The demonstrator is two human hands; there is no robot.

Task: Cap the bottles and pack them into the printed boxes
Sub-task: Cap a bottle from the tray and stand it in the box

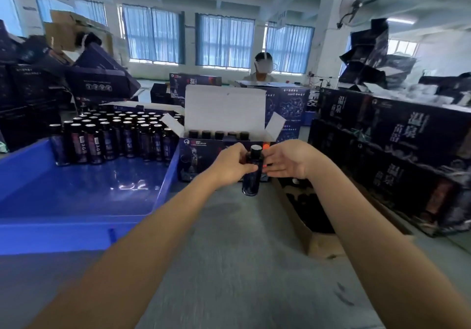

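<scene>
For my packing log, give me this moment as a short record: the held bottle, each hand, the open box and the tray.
held item: dark bottle, upright, black cap on top, in front of the box
left hand: grips the bottle's upper body
right hand: fingers loosely extended at the bottle's neck; contact unclear
open box: lid up, five capped bottles in a row at the back
blue tray: silver-topped bottles standing at its far end

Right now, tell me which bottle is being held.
The bottle gripped by the left hand before the open box; the rest stand in the blue tray or inside that box.
</scene>
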